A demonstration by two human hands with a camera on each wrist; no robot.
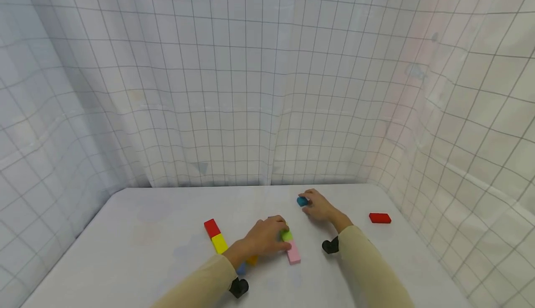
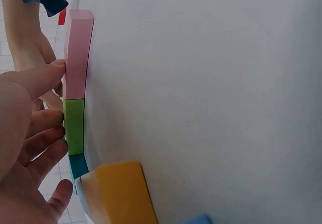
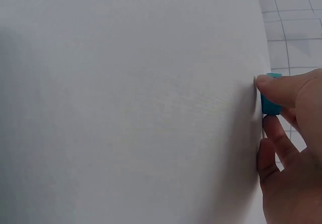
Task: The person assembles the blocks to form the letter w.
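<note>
My left hand (image 1: 267,234) lies over a row of blocks on the white table. In the left wrist view its thumb touches a pink block (image 2: 78,58), while other fingertips rest on a lime green block (image 2: 75,126) butted against it. A teal block (image 2: 78,165) follows the green one, and an orange block (image 2: 126,191) sits close by. Farther back, my right hand (image 1: 319,207) pinches a small blue-teal block (image 1: 302,201) between thumb and fingers, at the table surface. The right wrist view shows this teal block (image 3: 270,100) partly covered by the thumb.
Left of the left hand, a red block (image 1: 212,227) and a yellow block (image 1: 219,243) form a slanted line. A blue block (image 1: 241,268) shows partly under the left wrist. Another red block (image 1: 380,218) lies at the right. Gridded white curtains (image 1: 234,89) surround the table (image 1: 138,243).
</note>
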